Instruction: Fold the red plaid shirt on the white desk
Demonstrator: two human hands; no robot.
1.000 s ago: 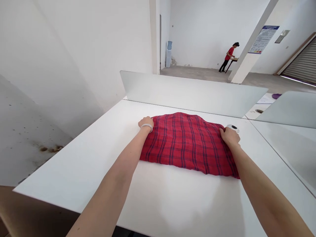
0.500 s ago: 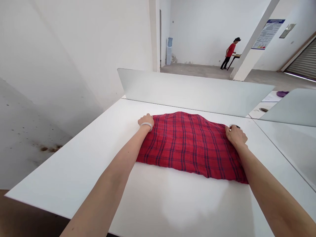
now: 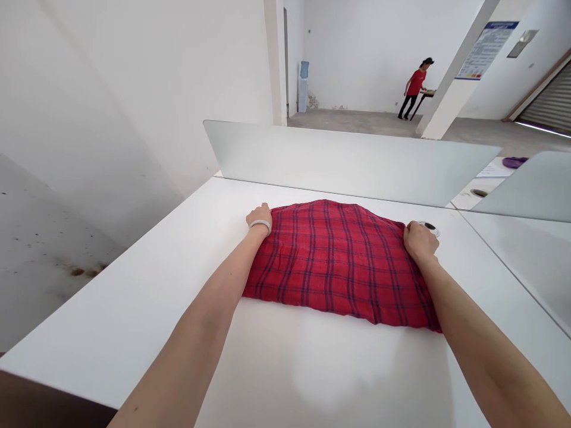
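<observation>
A red cloth with a dark blue plaid pattern (image 3: 339, 261) lies spread across the white table (image 3: 285, 368), wider than it is deep. Its far edge bulges upward in the middle. At the far left corner my left hand (image 3: 259, 217), with a pale bracelet at the wrist, is closed on the fabric. My right hand (image 3: 421, 240) grips the far right corner, fingers curled around it. My forearms partly cover both side edges of the cloth. What kind of cloth article it is, I cannot tell.
A frosted divider (image 3: 357, 163) stands along the table's back edge. Beside my right hand is a round cable hole (image 3: 430, 227). A purple item (image 3: 515, 162) lies beyond the dividers. Far off, a person in a red shirt (image 3: 414, 83) stands near a small table.
The view has shifted slightly. Both hands keep hold of the cloth's corners, and my right hand has moved a little left, uncovering more of the cable hole. The cloth looks nearly the same.
</observation>
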